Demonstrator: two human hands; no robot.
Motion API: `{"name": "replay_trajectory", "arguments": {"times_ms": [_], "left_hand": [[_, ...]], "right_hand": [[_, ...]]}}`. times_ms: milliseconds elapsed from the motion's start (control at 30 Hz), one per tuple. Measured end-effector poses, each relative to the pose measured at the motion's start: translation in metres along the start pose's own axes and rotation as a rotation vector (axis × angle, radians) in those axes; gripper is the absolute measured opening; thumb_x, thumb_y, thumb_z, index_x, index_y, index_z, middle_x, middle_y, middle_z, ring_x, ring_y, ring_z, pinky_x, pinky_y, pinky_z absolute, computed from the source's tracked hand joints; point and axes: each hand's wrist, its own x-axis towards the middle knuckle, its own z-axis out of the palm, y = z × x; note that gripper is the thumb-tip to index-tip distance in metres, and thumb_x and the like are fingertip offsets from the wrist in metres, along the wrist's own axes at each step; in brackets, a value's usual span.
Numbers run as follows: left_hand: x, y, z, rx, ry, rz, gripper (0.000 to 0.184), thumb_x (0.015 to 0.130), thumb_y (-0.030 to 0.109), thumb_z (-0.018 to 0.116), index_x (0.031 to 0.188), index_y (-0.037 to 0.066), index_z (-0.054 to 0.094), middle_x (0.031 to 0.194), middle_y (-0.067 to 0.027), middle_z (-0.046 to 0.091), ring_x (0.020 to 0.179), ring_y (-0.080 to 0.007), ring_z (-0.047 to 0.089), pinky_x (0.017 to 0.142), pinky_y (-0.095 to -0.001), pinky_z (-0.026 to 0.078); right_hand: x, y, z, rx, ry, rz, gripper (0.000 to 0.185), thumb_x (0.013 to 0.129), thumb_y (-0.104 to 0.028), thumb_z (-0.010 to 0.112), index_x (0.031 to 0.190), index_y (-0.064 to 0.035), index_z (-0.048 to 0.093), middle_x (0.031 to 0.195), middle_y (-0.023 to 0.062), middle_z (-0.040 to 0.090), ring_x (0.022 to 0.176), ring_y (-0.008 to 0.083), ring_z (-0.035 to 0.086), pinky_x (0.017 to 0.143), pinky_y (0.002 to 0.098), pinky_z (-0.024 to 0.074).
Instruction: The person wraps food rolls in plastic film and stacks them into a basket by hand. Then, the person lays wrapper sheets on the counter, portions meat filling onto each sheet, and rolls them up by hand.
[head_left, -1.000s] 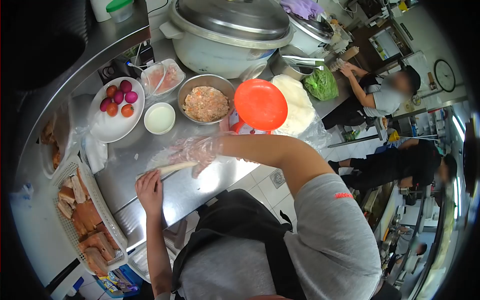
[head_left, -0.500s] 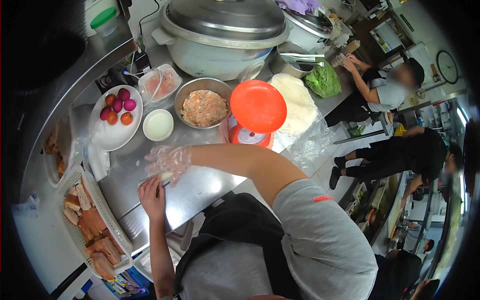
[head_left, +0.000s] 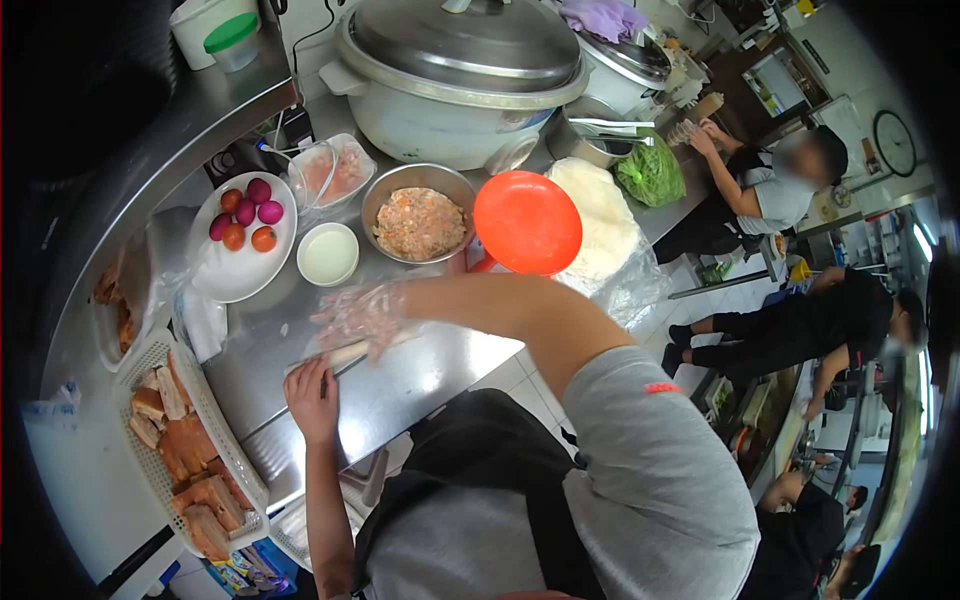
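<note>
A thin white roll, like an uncooked spring roll [head_left: 347, 354], lies on the steel table. My bare left hand [head_left: 313, 398] has its fingers bent over the left end of it. Across its other part reaches my right hand [head_left: 362, 314] in a clear plastic glove, fingers stretched out to the left and thumb against the roll; motion smears it a little. Just beyond are a steel bowl of minced filling [head_left: 418, 222], a small bowl of whitish liquid [head_left: 328, 254] and a red-topped scale [head_left: 527, 222]. White wrapper sheets [head_left: 597, 220] lie right of the scale.
A white basket of meat slabs [head_left: 190, 450] stands at the left, near an oval plate [head_left: 222, 277] of red and purple eggs or tomatoes. A large lidded pot [head_left: 440, 120] stands at the back. Several co-workers, one [head_left: 780, 180] handling something, are to the right.
My right hand has shifted rightward along the table, and more of the white roll now shows between my hands. The view has tilted slightly.
</note>
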Motion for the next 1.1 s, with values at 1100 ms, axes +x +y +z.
{"name": "replay_trajectory", "arguments": {"times_ms": [1100], "left_hand": [[0.001, 0.002, -0.007, -0.018, -0.033, 0.05, 0.031, 0.082, 0.003, 0.071, 0.112, 0.01, 0.073, 0.114, -0.004, 0.068, 0.108, -0.027, 0.06, 0.1, -0.0423, 0.044]], "right_hand": [[-0.085, -0.061, -0.025, 0.023, -0.147, 0.397, 0.103, 0.078, -0.061, 0.075, 0.155, -0.0063, 0.034, 0.159, 0.0239, 0.032, 0.149, 0.0431, 0.026, 0.121, 0.0534, 0.0229]]}}
